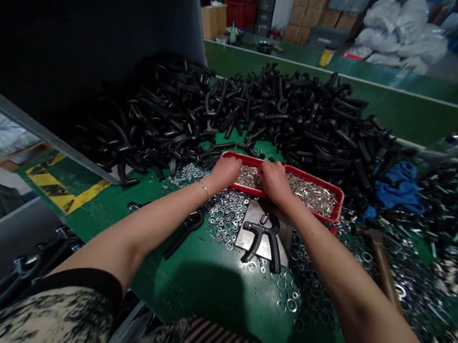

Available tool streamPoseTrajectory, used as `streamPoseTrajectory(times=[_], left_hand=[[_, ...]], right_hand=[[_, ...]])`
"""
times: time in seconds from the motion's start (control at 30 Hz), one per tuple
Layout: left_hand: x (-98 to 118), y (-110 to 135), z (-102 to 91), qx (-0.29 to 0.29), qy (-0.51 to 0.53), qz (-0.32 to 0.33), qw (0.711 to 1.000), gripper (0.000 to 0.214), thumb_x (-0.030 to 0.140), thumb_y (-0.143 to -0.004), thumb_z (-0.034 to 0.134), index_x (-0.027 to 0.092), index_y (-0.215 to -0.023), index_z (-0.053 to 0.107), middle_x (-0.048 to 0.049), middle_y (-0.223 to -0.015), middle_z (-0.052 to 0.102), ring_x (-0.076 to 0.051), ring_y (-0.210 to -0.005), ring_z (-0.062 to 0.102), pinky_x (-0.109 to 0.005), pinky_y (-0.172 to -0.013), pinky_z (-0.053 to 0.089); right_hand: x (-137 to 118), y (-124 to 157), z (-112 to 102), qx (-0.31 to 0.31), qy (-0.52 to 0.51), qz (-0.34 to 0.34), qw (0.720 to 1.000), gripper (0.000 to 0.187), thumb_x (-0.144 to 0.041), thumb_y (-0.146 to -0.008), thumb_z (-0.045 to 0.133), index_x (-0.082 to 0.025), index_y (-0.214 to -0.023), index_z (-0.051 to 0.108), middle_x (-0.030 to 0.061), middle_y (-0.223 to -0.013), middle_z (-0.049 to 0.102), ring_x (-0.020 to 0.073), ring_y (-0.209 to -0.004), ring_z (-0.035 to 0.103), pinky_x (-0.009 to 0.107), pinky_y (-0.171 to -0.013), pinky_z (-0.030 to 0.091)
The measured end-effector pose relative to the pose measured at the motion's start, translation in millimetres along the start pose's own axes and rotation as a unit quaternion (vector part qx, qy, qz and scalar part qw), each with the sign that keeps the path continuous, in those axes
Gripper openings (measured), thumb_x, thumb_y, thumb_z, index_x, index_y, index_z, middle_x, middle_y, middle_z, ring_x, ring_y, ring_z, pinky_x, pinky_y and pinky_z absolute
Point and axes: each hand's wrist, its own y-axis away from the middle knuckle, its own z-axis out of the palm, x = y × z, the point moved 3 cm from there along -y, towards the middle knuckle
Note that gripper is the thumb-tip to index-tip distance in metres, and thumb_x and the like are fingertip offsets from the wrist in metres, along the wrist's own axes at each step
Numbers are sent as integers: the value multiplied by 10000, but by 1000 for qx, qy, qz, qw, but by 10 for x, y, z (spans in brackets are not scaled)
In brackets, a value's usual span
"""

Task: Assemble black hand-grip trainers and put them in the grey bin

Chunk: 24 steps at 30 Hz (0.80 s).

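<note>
Both my hands reach into a shallow red tray (pixel 337 195) of small shiny metal parts on the green table. My left hand (pixel 225 170) rests at the tray's left end, fingers curled down into the parts. My right hand (pixel 274 180) sits beside it, nearly touching, fingers also curled among the parts. What either hand holds is hidden. Just in front of the tray, a black hand-grip exerciser (pixel 264 238) lies on a small metal plate (pixel 284 246). Loose silver washers (pixel 225 215) lie scattered around the plate.
A big heap of black plastic handles (pixel 266 113) fills the table behind the tray, spilling from a tilted grey bin (pixel 82 21). A blue cloth (pixel 399 187) and a hammer (pixel 382 258) lie to the right, among metal springs and washers (pixel 450 275). Finished grippers lie in a bin lower left (pixel 30 266).
</note>
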Motion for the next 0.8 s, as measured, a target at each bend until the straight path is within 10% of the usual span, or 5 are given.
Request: streamPoseTrajectory(times=[0.23, 0.43, 0.6, 0.8], left_hand=[[11, 156, -172, 63, 45, -11, 997, 241, 72, -913, 458, 64, -1075, 637, -199, -1093, 660, -282, -1078, 618, -394, -959, 449], [318, 982, -293, 77, 413, -27, 907, 71, 195, -870, 585, 165, -914, 632, -17, -815, 666, -138, -716, 598, -268, -714, 486], [441, 1407, -99, -5, 550, -66, 833, 117, 282, -842, 628, 171, -875, 639, 2, -768, 651, -123, -687, 586, -250, -666, 478], [446, 1474, -22, -36, 596, -73, 799, 146, 298, -835, 649, 166, -897, 654, -9, -791, 664, -130, -710, 606, -262, -688, 500]], right_hand=[[115, 936, -346, 72, -258, 115, 956, 151, -322, -925, 530, -204, -993, 594, 61, -961, 694, 199, -845, 628, 327, -756, 476], [225, 1810, -259, -6, -379, 228, 897, 288, -478, -836, 665, -191, -840, 648, 48, -807, 690, 203, -735, 626, 346, -709, 486], [-33, 1821, -138, 70, -225, 57, 970, 199, -394, -941, 599, -224, -854, 655, 67, -867, 694, 254, -867, 615, 445, -864, 478], [-120, 1736, 5, 80, -144, -38, 986, 185, -321, -989, 520, -222, -914, 656, 102, -932, 670, 266, -922, 569, 449, -860, 494]])
